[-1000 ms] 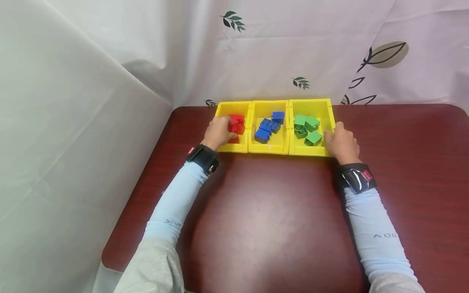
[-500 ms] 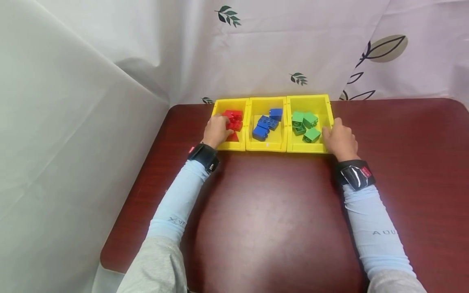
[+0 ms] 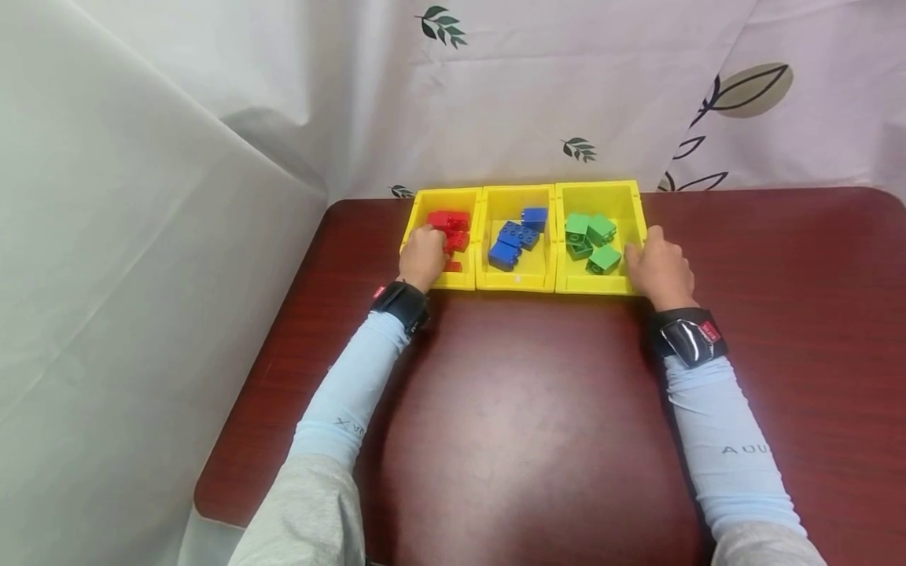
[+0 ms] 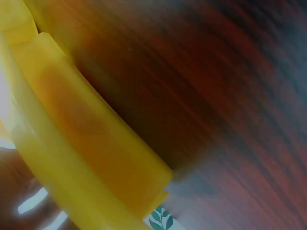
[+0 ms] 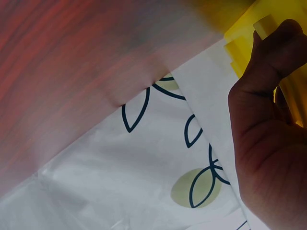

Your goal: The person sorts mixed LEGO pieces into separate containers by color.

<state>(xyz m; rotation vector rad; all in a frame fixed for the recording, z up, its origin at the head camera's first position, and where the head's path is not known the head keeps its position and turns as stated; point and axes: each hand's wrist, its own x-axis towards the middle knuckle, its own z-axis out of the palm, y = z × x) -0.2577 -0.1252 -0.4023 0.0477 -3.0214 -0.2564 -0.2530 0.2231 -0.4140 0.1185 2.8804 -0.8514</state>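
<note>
Three yellow bins stand side by side at the back of the table. The left bin (image 3: 463,281) holds red toy building bricks (image 3: 451,221), the middle bin (image 3: 541,270) blue bricks (image 3: 519,235), and the right bin (image 3: 614,200) green bricks (image 3: 602,229). My left hand (image 3: 423,255) reaches over the left bin's near left side, bent down beside the red bricks. Its fingertips are hidden, and the left wrist view mostly has that bin's outer wall (image 4: 96,129). With my right hand (image 5: 268,129) I grip the right bin's right side wall, a finger over its rim.
The dark red wooden table (image 3: 524,409) stretches towards me and to the right. A white cloth with leaf prints (image 3: 510,94) hangs right behind the bins. Another pale cloth (image 3: 141,259) closes off the left side.
My left hand has turned and its fingers have dropped lower into the left bin; the thumb and finger no longer show spread. The right hand keeps its place on the right bin.
</note>
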